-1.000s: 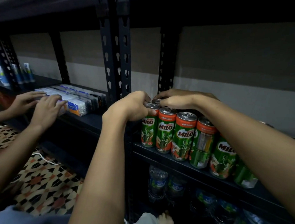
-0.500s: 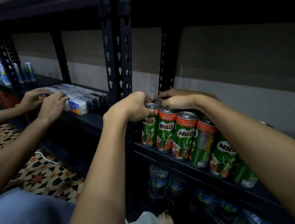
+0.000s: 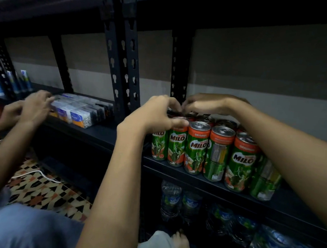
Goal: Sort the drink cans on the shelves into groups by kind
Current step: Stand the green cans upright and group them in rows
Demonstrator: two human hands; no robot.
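Observation:
Several green-and-orange Milo cans (image 3: 196, 147) stand upright in two rows on the dark metal shelf (image 3: 198, 177). My left hand (image 3: 153, 115) sits over the left end of the group, fingers curled round the top of the leftmost front can (image 3: 159, 146), thumb lying along the rim of the can beside it. My right hand (image 3: 206, 105) reaches in from the right above the back row, its fingers curled down onto a back-row can top (image 3: 190, 115). The fingertips of both hands nearly meet. My right forearm hides part of the rightmost cans.
A slotted black upright (image 3: 122, 65) stands just left of the cans. Another person's hands (image 3: 35, 107) work at stacked tissue packs (image 3: 80, 112) on the left shelf. Water bottles (image 3: 170, 199) fill the shelf below. Small bottles (image 3: 25, 79) stand far left above patterned floor tiles (image 3: 41, 189).
My left hand has lifted slightly and its fingers have closed in toward my right hand. The other person's hands have slid left along the tissue packs.

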